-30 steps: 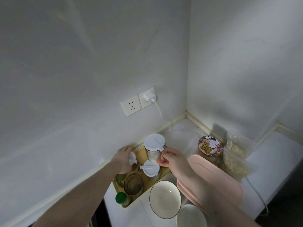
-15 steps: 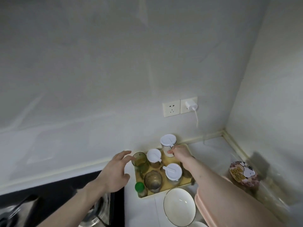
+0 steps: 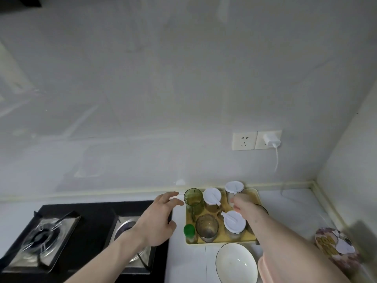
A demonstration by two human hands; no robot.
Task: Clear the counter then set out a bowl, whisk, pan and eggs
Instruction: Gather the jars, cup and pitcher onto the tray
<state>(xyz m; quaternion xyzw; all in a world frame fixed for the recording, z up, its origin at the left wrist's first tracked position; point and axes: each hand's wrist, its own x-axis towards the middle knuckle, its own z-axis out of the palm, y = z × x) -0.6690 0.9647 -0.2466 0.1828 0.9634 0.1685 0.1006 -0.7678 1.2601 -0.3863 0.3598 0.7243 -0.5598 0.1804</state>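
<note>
Head view: round white bowl (image 3: 236, 262) beside rectangular yellow tray (image 3: 256, 198).

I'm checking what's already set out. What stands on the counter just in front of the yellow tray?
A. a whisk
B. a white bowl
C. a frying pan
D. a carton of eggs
B: a white bowl with a dark rim sits on the counter right below the tray; no whisk, eggs or pan is in view.
</note>
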